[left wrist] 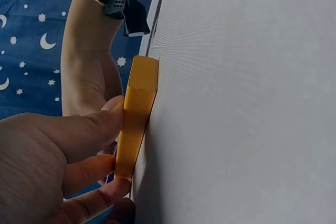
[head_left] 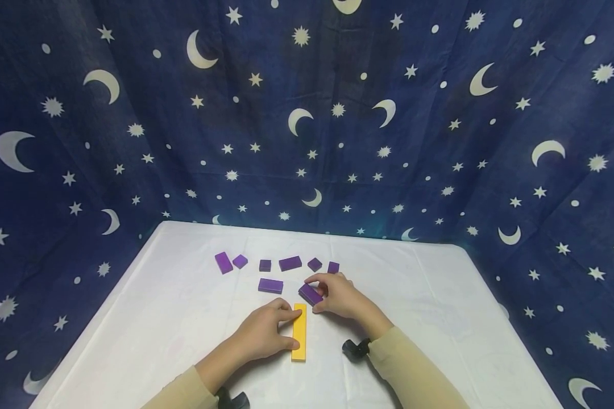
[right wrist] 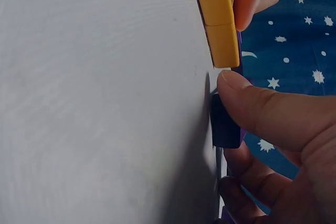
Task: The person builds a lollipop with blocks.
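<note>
A long yellow block [head_left: 299, 335] lies on the white table, pointing away from me. My left hand [head_left: 266, 332] holds it from the left, thumb near its close end and index finger toward its far end. In the left wrist view the thumb and fingertips are against the yellow block [left wrist: 137, 98]. Just beyond and to the right, my right hand [head_left: 340, 295] pinches a purple rectangular block [head_left: 310, 294] between thumb and fingers, at a slant. In the right wrist view this purple block [right wrist: 226, 124] looks dark, close to the end of the yellow block [right wrist: 218, 19].
Behind the hands, a purple rectangular block [head_left: 270, 286] lies nearest. Farther back is a loose row of purple pieces, with a long block [head_left: 290, 263], a small cube [head_left: 265, 265] and another block [head_left: 223, 262] at the left. A dark starry curtain [head_left: 266, 142] surrounds the white table [head_left: 158, 295].
</note>
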A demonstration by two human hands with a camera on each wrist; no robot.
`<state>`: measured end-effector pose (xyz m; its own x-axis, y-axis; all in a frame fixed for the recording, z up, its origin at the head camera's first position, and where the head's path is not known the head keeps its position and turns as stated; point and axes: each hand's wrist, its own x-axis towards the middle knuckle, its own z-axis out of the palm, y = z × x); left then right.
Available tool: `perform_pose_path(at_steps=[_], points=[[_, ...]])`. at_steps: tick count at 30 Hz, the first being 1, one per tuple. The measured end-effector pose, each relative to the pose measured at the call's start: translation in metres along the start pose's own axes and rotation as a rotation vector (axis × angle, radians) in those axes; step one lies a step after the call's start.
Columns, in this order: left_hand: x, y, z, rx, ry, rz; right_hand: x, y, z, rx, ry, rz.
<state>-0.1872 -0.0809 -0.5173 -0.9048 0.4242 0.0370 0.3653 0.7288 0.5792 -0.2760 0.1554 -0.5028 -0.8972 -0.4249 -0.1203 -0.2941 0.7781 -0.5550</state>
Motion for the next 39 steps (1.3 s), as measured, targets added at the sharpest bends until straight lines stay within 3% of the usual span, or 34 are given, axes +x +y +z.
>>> perform_pose_path(at_steps=[18, 39], points=[[-0.0009, 0.0000, -0.0006, 0.001, 0.010, 0.006, 0.0067, -0.0104, 0.0017, -0.074, -0.073, -0.084], [0.0002, -0.0004, -0.0006, 0.003, 0.009, 0.013, 0.0077, -0.0024, 0.0039, 0.015, -0.031, -0.057]])
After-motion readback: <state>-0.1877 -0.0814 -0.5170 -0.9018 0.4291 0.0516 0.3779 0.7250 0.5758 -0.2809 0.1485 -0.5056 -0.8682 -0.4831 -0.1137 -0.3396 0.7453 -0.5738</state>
